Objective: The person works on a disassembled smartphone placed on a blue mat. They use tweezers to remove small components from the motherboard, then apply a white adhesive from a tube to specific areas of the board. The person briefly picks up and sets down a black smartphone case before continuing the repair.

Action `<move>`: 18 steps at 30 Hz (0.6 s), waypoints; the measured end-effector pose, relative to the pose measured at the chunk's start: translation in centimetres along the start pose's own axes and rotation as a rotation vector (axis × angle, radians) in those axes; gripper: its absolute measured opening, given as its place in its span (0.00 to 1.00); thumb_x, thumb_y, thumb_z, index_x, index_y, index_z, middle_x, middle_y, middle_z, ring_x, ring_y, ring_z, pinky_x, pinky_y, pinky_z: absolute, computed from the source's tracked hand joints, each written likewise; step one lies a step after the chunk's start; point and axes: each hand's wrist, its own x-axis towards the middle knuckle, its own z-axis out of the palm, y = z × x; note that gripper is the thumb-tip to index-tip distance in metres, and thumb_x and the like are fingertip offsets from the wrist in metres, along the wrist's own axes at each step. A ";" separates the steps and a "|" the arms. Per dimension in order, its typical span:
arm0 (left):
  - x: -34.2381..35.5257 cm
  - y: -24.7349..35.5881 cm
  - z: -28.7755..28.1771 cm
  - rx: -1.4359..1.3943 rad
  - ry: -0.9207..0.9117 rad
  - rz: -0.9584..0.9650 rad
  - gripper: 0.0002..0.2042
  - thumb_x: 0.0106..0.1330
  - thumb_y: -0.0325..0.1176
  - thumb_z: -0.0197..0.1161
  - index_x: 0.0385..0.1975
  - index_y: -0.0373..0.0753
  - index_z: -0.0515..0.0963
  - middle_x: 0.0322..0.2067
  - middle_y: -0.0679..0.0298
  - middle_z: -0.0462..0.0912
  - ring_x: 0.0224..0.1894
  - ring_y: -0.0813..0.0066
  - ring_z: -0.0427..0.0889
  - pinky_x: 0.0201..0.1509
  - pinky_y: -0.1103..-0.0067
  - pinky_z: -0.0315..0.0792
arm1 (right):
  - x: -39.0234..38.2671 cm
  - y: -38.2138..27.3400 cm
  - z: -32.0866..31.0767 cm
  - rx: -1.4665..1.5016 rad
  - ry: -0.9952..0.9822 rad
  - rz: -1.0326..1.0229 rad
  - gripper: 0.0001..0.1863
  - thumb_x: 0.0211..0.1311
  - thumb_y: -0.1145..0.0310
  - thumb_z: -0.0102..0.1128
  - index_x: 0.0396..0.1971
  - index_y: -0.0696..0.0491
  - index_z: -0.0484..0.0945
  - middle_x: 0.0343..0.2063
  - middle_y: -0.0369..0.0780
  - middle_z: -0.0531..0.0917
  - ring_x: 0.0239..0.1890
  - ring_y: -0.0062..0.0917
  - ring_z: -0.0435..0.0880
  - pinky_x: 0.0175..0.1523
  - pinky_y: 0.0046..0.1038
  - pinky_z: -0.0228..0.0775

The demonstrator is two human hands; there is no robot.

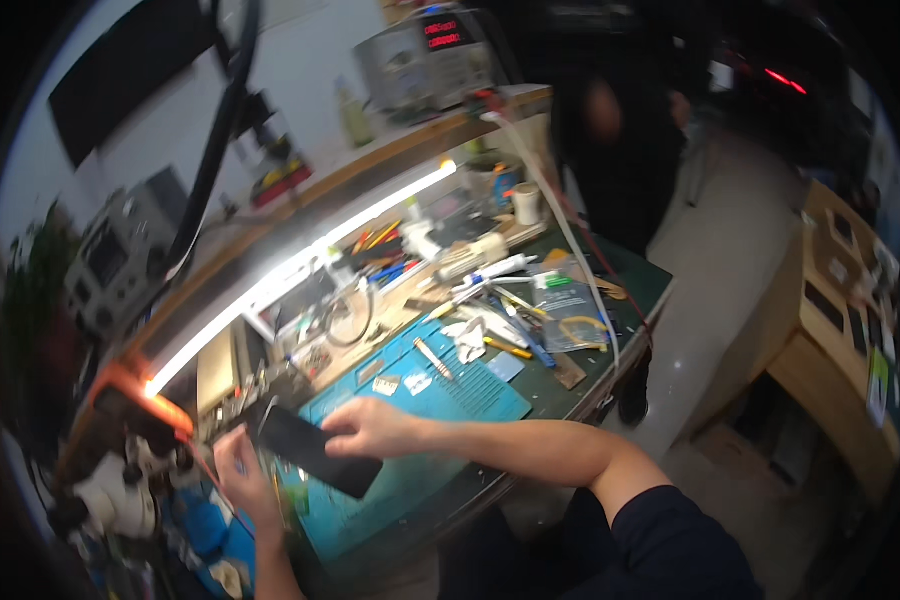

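A flat black phone-shaped slab [310, 446] is tilted above the left part of the blue work mat [410, 510]; whether it is a whole phone or only a screen part cannot be told. My right hand [370, 428] reaches across from the right, its fingers closed on the slab's upper edge. Beside the slab's left end, my left hand [250, 482] is raised with the fingers upward. Blur hides whether those fingers hold anything. A thin reddish line, perhaps a cable, runs close by it. Small pale pieces [386, 384] and a white pen-like tool [432, 358] lie on the mat.
Tools, tubes and a clear plastic bag [570, 300] crowd the bench's right side. A bright light bar [300, 270] runs along the shelf, which carries a power supply [425, 60]. A white microscope-like device [120, 505] stands at lower left. Someone in dark clothes [610, 160] is beyond the bench.
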 end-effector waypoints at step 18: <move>-0.8 1.8 0.5 0.010 -0.170 0.124 0.20 0.55 0.34 0.81 0.46 0.36 0.84 0.38 0.60 0.76 0.41 0.67 0.76 0.46 0.75 0.73 | -0.7 1.8 -0.7 0.198 -0.047 0.072 0.19 0.66 0.64 0.69 0.53 0.59 0.84 0.38 0.41 0.90 0.39 0.19 0.85 0.48 0.26 0.78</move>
